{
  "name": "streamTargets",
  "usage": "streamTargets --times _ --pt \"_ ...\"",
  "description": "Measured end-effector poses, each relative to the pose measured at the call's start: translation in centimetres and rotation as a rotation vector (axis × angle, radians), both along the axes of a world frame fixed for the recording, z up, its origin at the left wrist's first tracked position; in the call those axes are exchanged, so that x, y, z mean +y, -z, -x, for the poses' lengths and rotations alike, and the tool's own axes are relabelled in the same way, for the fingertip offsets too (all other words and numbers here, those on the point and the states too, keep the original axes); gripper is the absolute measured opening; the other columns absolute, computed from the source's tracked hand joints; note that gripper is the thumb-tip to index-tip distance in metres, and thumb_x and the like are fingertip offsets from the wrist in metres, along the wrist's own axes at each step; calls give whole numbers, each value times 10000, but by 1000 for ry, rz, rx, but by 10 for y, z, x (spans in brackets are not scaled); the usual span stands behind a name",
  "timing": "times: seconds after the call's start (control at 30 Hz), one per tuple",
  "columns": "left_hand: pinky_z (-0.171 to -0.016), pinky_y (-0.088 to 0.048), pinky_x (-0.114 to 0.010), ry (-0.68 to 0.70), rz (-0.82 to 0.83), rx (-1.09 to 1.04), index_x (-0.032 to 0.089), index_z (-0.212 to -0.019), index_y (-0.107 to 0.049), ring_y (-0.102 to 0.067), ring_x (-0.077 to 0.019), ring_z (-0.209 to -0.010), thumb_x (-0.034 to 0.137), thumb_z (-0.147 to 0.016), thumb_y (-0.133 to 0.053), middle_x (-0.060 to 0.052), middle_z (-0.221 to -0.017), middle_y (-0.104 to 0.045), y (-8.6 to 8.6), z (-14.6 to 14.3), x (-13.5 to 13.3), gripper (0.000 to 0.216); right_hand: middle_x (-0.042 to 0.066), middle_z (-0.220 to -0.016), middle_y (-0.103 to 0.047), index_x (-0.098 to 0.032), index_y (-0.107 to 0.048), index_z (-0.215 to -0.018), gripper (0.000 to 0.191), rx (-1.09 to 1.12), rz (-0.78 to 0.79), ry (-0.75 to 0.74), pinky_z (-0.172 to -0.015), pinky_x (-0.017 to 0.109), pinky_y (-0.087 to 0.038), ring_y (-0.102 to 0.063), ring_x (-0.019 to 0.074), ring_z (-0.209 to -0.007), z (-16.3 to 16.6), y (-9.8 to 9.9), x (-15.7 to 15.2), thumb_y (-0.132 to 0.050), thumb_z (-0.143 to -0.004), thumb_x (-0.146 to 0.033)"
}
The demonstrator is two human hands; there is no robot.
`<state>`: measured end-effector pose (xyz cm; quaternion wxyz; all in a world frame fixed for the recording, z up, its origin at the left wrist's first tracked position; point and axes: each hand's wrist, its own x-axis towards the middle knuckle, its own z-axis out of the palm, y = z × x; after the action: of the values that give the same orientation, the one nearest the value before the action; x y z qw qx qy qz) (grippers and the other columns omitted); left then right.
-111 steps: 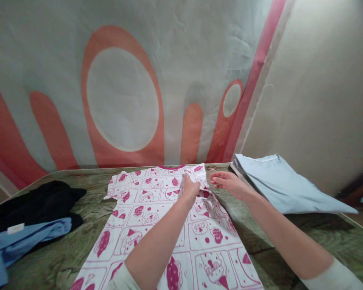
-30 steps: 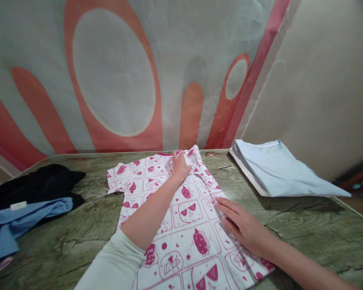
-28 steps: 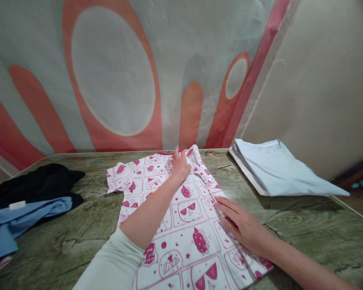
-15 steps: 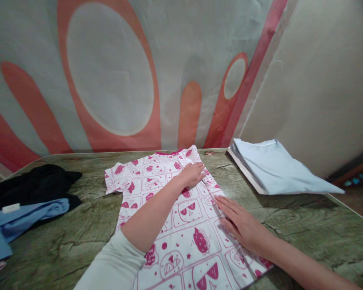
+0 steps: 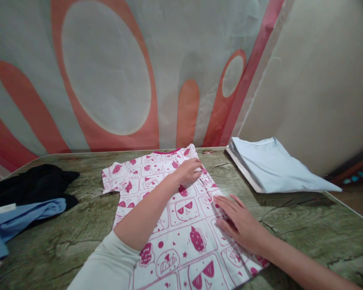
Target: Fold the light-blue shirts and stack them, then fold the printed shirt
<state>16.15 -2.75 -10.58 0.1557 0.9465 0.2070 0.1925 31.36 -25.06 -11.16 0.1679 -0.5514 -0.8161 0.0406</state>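
Note:
A white T-shirt (image 5: 184,229) with pink cartoon prints lies spread on the table, its pink collar at the far end. One short sleeve sticks out on the left; along the right side the cloth is folded inward. My left hand (image 5: 189,171) reaches across the shirt to the right edge below the shoulder, fingers curled down and closed on the cloth, fingertips partly hidden. Nearer to me, my right hand (image 5: 242,225) rests on the folded right side, palm down, with its fingers stretched and slightly apart.
Folded white and pale garments (image 5: 278,165) are stacked at the table's right back edge. On the left lie a black garment (image 5: 33,183) and a blue garment (image 5: 27,221) with a white label. A wall (image 5: 105,72) with orange shapes stands behind the wood-patterned table (image 5: 60,249).
My left hand has arched, its fingers curling at the shirt's edge. My right hand's fingers have lifted and spread a little. The whole view has shifted slightly.

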Motion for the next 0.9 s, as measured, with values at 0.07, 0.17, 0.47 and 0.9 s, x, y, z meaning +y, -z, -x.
streamTargets --times 0.07,0.17,0.47,0.9 --pt "-858 -394 -270 74 20 50 208 -919 -660 -561 -195 -940 213 -715 -580 -53 -1014 -616 -10 1 -3 219 115 -1227 -542 -170 -455 -1244 432 33 -48 19 -1025 473 -265 -467 223 -1147 0 0 2 -493 -830 -286" --pt "-765 -410 -256 154 35 157 222 -795 -671 -578 -175 -811 181 -647 -618 -19 -877 -636 -21 0 -14 162 106 -1146 -583 -183 -517 -1155 369 57 -85 41 -953 454 -331 -516 231 -1060 0 -2 4 -523 -795 -263" --pt "-594 -372 -256 272 -90 317 239 -717 -644 -562 -163 -682 191 -610 -660 -7 -771 -644 -36 -13 -52 119 82 -1096 -592 -197 -536 -1087 298 83 -103 55 -913 410 -321 -523 216 -1009 0 -1 4 -523 -790 -221" --pt "-616 -371 -259 296 -375 369 215 -795 -588 -571 -171 -765 143 -711 -573 -28 -851 -615 -25 -23 -57 112 42 -775 -593 -186 -570 -774 117 -124 -90 160 -857 402 -308 -540 198 -772 13 -18 26 -532 -794 -294"
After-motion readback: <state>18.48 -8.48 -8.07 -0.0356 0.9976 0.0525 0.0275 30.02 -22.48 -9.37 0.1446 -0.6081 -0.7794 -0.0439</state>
